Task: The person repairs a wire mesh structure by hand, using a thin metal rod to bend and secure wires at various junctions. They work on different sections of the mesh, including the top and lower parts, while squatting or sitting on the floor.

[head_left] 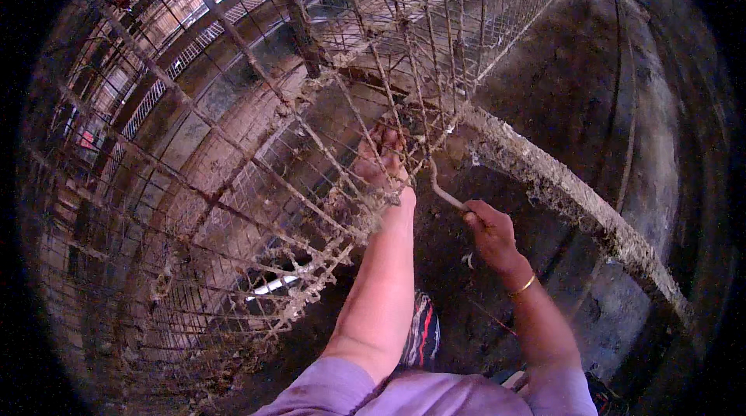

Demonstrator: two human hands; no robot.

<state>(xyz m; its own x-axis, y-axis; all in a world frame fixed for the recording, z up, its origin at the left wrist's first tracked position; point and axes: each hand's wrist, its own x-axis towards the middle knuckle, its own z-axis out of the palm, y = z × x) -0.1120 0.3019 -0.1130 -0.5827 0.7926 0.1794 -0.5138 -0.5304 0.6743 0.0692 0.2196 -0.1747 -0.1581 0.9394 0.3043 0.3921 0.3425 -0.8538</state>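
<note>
My left hand (381, 161) reaches up behind a dirty wire cage panel (256, 175), its fingers curled around the caked wires near the panel's lower right corner. My right hand (489, 231) is closed around a thin bent metal rod (443, 190), whose hooked end points up toward the cage wires just right of my left hand. A gold bangle (524, 285) sits on my right wrist. Both forearms come out of purple sleeves at the bottom edge.
More rows of wire cages (435, 12) run away at the top. A crusted beam or trough edge (575, 198) slopes down to the right. Dark dirty floor (575, 66) lies on the right. A striped shoe (421, 334) shows below my left arm.
</note>
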